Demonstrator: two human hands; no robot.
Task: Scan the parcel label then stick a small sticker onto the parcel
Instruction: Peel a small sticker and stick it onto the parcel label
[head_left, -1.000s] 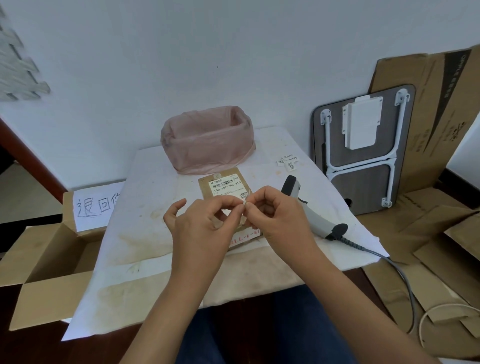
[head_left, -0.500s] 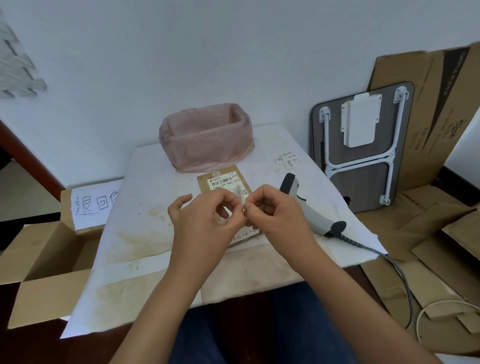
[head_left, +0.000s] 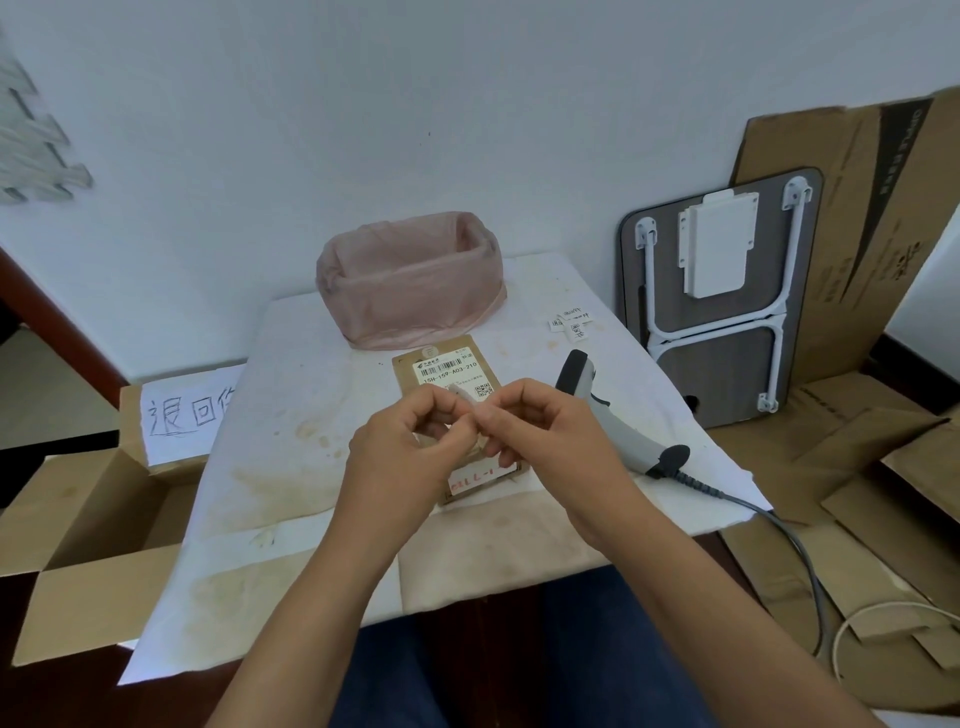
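Note:
A flat brown parcel (head_left: 436, 358) lies on the white table (head_left: 291, 415), its barcode label (head_left: 445, 368) facing up at the far end. My left hand (head_left: 400, 457) and my right hand (head_left: 545, 436) meet just above the parcel's middle, fingertips pinched together on a small pale sticker (head_left: 465, 397). Both hands hide the middle of the parcel. A strip with red writing (head_left: 480, 475) shows at its near end. The grey barcode scanner (head_left: 618, 415) lies on the table right of my right hand.
A pink bag-lined bin (head_left: 410, 280) stands behind the parcel. Loose small stickers (head_left: 571, 322) lie at the table's far right. An open cardboard box (head_left: 93, 519) sits left of the table. A folded table (head_left: 722, 301) and flat cardboard (head_left: 857, 457) lie right. The scanner cable (head_left: 789, 535) trails off the edge.
Both hands stay pinched together over the parcel, with only small finger shifts on the sticker. The view has tilted slightly.

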